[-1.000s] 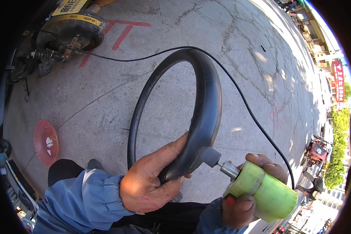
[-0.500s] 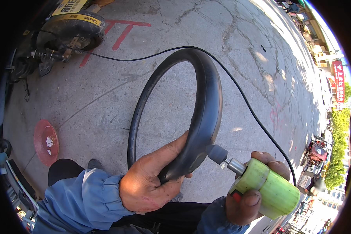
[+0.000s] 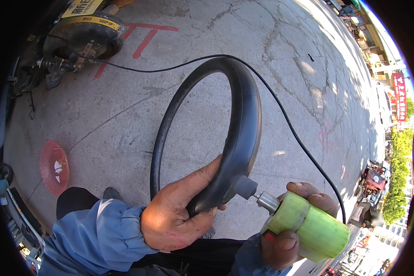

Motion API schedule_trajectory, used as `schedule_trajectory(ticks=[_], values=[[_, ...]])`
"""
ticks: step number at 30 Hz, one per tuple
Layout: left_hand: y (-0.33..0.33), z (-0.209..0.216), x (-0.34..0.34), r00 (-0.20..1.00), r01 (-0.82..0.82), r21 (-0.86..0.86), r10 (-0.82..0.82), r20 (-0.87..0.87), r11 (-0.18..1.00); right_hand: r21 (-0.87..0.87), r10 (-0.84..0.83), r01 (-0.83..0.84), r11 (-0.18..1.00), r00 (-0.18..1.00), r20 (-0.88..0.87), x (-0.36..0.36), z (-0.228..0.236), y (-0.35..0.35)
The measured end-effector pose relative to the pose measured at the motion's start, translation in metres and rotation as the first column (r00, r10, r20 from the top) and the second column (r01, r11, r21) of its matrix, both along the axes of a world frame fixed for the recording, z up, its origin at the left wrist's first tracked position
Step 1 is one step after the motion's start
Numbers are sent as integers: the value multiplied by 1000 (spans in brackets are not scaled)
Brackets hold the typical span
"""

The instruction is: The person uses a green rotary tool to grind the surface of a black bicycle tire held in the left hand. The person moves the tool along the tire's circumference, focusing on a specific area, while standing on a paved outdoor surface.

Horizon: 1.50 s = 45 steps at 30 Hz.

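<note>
A black rubber inner tube (image 3: 246,115), puffed up with air, stands as a tilted ring in front of me. My left hand (image 3: 172,216) is closed round its near lower part, thumb along the inner side. In my right hand (image 3: 285,244) is a green corded rotary grinder (image 3: 310,226) with a red switch under the thumb. Its grey cylindrical tip (image 3: 245,186) sits against the tube's outer face, just right of my left hand. Whether the tip is spinning I cannot tell.
A black power cord (image 3: 280,103) arcs over the tube's top from a parked scooter's wheel (image 3: 85,34) at the far left. A pink basin (image 3: 48,172) with white scraps lies at left. Cracked concrete (image 3: 124,115) spreads around; vehicles line the right rim.
My right hand has moved the grinder a little left and down, its tip shifting along the tube toward my left hand. The left hand and tube hold nearly still.
</note>
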<state>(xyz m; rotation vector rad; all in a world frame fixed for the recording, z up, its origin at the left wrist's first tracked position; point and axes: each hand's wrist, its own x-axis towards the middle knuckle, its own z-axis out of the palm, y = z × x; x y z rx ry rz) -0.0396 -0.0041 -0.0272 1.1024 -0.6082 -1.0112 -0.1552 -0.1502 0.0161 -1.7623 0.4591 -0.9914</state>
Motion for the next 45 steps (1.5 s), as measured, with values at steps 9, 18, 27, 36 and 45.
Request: schedule_trajectory(ticks=[9, 18, 27, 36, 45], values=[[-3, 2, 2, 1000, 15, 19, -15, 16, 1000, 211, -118, 108, 971, 992, 38, 5, 9, 4], [-1, 1, 4, 997, 36, 32, -38, 64, 999, 191, -92, 83, 978, 995, 41, 5, 9, 3], [-2, 0, 2, 997, 19, 20, -20, 72, 1000, 162, -111, 101, 982, 993, 51, 7, 5, 3], [0, -3, 1, 999, 24, 34, -26, 37, 999, 99, -108, 103, 990, 993, 46, 5, 0, 2], [0, 2, 3, 1000, 23, 48, -24, 14, 999, 38, -105, 103, 994, 992, 73, 5, -5, -3]])
